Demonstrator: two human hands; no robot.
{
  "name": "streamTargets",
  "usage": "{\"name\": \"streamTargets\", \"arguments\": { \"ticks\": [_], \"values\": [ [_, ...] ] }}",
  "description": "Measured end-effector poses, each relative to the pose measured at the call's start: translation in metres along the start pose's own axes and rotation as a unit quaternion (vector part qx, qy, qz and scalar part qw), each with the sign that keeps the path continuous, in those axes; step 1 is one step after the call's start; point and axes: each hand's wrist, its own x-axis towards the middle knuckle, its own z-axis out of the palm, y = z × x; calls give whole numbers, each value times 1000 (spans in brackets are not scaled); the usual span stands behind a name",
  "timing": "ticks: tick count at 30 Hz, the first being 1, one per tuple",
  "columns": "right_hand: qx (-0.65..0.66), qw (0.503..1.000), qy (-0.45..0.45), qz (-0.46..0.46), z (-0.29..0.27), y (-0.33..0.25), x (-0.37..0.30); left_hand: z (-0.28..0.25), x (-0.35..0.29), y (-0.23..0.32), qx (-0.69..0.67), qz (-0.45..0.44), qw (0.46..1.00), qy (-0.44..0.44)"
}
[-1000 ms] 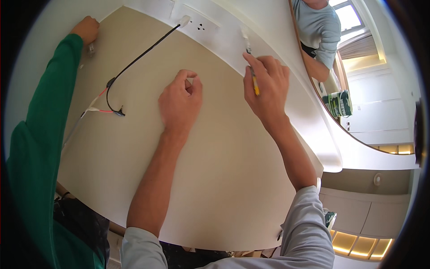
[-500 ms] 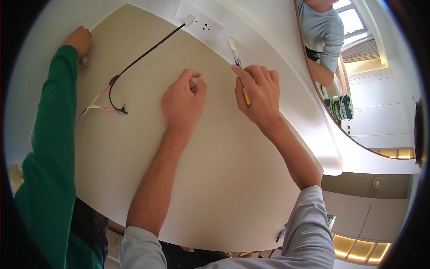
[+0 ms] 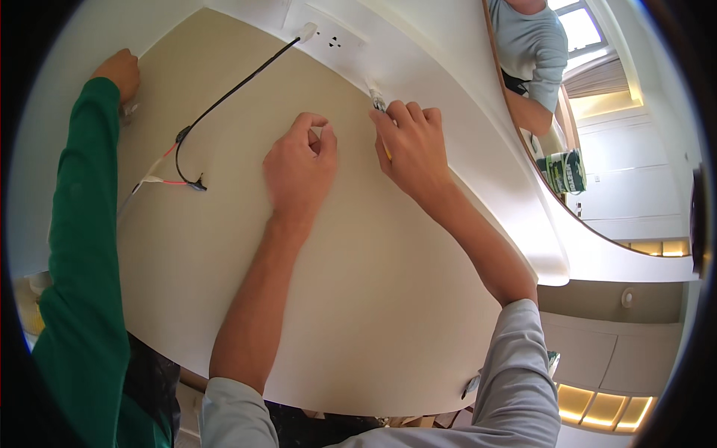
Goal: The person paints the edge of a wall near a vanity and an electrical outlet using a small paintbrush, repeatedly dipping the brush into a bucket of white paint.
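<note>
Beige and smooth, with an evenly matt face, a broad curved-edged board (image 3: 373, 261) spreads beneath both forearms, meeting a glossy white curved strip (image 3: 433, 78) at its far side. Across it a thin black cable (image 3: 243, 82) runs from a rounded white plug (image 3: 307, 31) to a loose tangle of red wires (image 3: 173, 181).

The right hand (image 3: 412, 145), back upward and wrist bent, closes its fingers round a slim paintbrush (image 3: 379, 99) with a white-smeared tip; the brush points away, its tip at the seam between board and strip. The left hand (image 3: 300, 168) is loosely curled, a small gap showing between forefinger and thumb.

Most of the brush's yellow handle is hidden by the fingers, and whether its tip touches the surface is unclear. The left palm faces away, so I cannot tell if it holds anything. Near a co-worker's hand (image 3: 119, 75), something clear is too blurred to identify.
</note>
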Motion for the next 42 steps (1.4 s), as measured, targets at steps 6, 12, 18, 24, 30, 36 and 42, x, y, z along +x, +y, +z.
{"name": "streamTargets", "arguments": {
  "ticks": [6,12,18,24,30,36,42],
  "values": [
    [2,1000,-4,2,-6,-1,3,-2,1,3,25,-10,1000,-14],
    [29,998,46,20,-18,3,7,-3,1,2,29,-9,999,-19],
    [31,992,113,43,-44,10,18,-3,0,2,29,-8,999,-20],
    [28,991,126,38,-53,10,25,-1,0,-2,4,-9,1000,-10],
    [74,995,53,32,-52,-1,13,-5,0,1,20,-20,999,-24],
    [60,998,20,29,-26,2,9,-6,-1,5,6,-37,999,-34],
    [33,999,26,-9,-14,-1,22,-3,0,0,2,-33,999,-24]
  ]
}}
